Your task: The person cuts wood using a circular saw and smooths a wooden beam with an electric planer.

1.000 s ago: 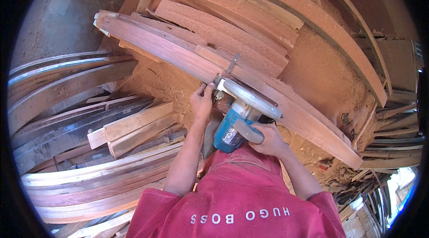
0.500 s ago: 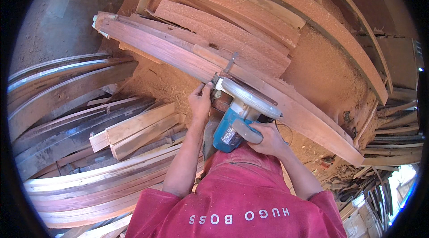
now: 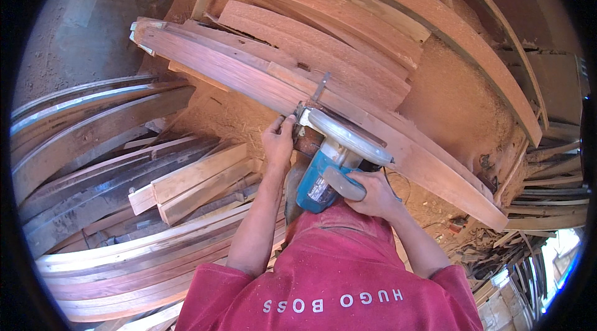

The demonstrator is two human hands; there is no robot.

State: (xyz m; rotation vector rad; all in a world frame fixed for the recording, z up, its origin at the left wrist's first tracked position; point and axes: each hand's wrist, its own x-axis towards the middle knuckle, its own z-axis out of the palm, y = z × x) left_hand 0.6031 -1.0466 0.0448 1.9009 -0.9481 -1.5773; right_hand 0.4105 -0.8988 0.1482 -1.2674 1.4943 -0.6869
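A blue circular saw [image 3: 319,180] with a silver guard rests on a long reddish wooden plank [image 3: 230,73] that slants from far left to near right. My right hand [image 3: 375,194] is wrapped round the saw's rear handle. At the saw's front left edge, my left hand [image 3: 278,139] pinches the guide fitting beside the base plate, its fingertips partly hidden. A thin metal guide bar [image 3: 321,87] sticks out from the saw across the plank. The blade is hidden beneath the guard. The motor end of the saw is close to my red shirt.
Sawdust-covered boards [image 3: 311,45] lie beyond the plank, with a long curved beam [image 3: 448,26] arching behind them. Several curved timbers [image 3: 155,244] and short pale blocks [image 3: 202,178] are piled at left. More stacked strips [image 3: 553,194] stand at right, near scattered offcuts [image 3: 485,256].
The plank and the timbers around it have shifted very slightly rightward in view. Both hands keep the same hold on the saw.
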